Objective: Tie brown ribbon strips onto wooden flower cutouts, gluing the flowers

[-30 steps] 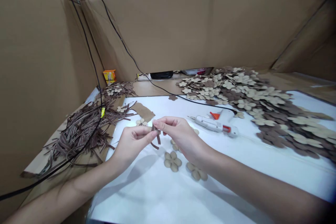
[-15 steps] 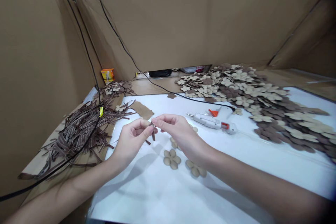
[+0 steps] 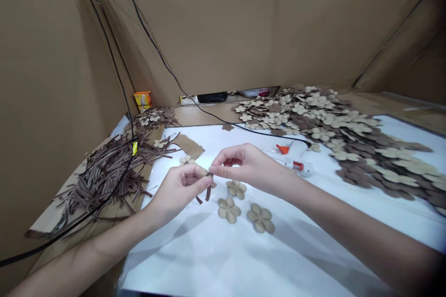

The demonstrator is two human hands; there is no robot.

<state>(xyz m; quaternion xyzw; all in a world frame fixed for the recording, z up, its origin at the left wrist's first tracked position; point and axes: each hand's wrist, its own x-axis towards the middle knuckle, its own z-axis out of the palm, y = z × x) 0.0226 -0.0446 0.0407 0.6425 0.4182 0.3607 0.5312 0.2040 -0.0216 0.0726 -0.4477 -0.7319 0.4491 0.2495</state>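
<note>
Brown strips [image 3: 208,192] | left hand [image 3: 177,190], right hand [image 3: 245,164] | grip pinching them | right higher than before

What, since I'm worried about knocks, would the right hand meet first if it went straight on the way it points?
The brown strips come first: the right hand seems already on them. Right behind them is the left hand, though depth is hard to judge here.

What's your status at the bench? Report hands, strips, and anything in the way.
Left hand and right hand pinching brown strips at the fingertips. Tan flower cutouts below the hands. Glue gun just past the right wrist.
</note>
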